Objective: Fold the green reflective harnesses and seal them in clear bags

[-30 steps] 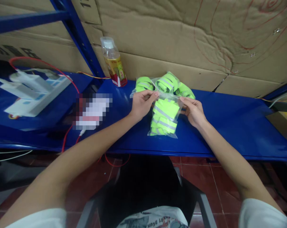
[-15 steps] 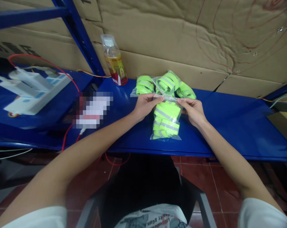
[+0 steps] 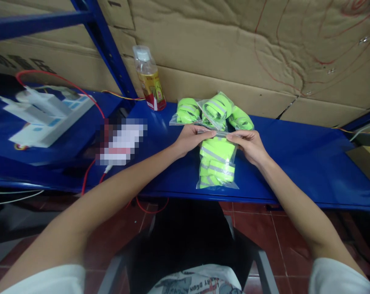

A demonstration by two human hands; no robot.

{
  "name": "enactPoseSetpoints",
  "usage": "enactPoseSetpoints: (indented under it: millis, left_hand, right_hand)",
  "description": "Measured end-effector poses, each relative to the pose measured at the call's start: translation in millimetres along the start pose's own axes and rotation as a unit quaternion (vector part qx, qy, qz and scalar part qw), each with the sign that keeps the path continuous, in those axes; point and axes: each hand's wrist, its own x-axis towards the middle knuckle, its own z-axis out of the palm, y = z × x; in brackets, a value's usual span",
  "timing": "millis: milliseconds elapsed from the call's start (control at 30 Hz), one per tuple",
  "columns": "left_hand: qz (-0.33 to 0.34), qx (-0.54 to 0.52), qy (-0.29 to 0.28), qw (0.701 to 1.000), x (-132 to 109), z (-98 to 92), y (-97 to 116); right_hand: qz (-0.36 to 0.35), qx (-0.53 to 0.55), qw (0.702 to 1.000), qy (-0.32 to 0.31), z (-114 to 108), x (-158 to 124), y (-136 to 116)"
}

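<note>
A clear plastic bag with folded neon-green straps and grey stripes inside lies over the front part of the blue table. My left hand pinches the left part of its top edge between thumb and fingers. At the right part of the same edge, my right hand grips the plastic in a similar pinch. Just beyond the hands are more bagged green straps: one bag at left, one in the middle and one roll at right.
A bottle stands by the cardboard wall. Left of it are a white power strip, red cables and a blurred-out object. A cardboard box sits at the far right of the blue table.
Both hands and the held bag have moved slightly toward the table's front edge. The grip on the top edge remains, with my left thumb a little nearer the middle.
</note>
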Motion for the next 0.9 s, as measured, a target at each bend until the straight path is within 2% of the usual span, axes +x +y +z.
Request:
enactPoseSetpoints:
  millis: [167, 233, 300, 400, 467, 633, 767, 833, 900]
  left_hand:
    - [0.099, 0.023, 0.013, 0.995, -1.6, 2.4, -0.3]
    - [0.106, 0.025, 0.022, 0.994, -1.5, 2.8, 1.5]
    - [0.072, 0.027, 0.02, 0.997, -0.8, 2.1, 4.5]
    - [-0.046, 0.044, -0.029, 0.998, 0.4, -1.8, 10.3]
    - [-0.095, 0.064, -0.072, 0.991, 0.6, -6.0, 13.6]
    - [-0.081, 0.109, -0.17, 0.976, 0.1, -15.4, 14.9]
    - [-0.071, 0.114, -0.254, 0.958, 0.3, -19.5, 12.6]
    - [-0.06, 0.119, -0.277, 0.952, -0.2, -19.9, 12.0]
    - [-0.042, 0.123, -0.269, 0.954, -1.3, -18.5, 11.0]
  right_hand:
    - [0.072, 0.047, 0.996, 0.006, 1.8, 2.7, -3.2]
    - [0.106, 0.073, 0.992, -0.007, 3.7, 3.9, -4.4]
    - [0.121, 0.082, 0.989, -0.018, 4.9, 4.3, -4.2]
    - [0.11, 0.063, 0.992, -0.029, 4.4, 4.0, -1.6]
    - [0.103, 0.035, 0.993, -0.05, 2.8, 3.7, 0.2]
    - [0.089, -0.018, 0.986, -0.137, -1.8, 2.7, 1.6]
    - [0.083, -0.032, 0.984, -0.157, -3.1, 2.2, 3.1]
    - [0.086, -0.031, 0.983, -0.157, -3.3, 2.4, 4.3]
    - [0.085, -0.022, 0.985, -0.151, -3.4, 2.6, 5.1]
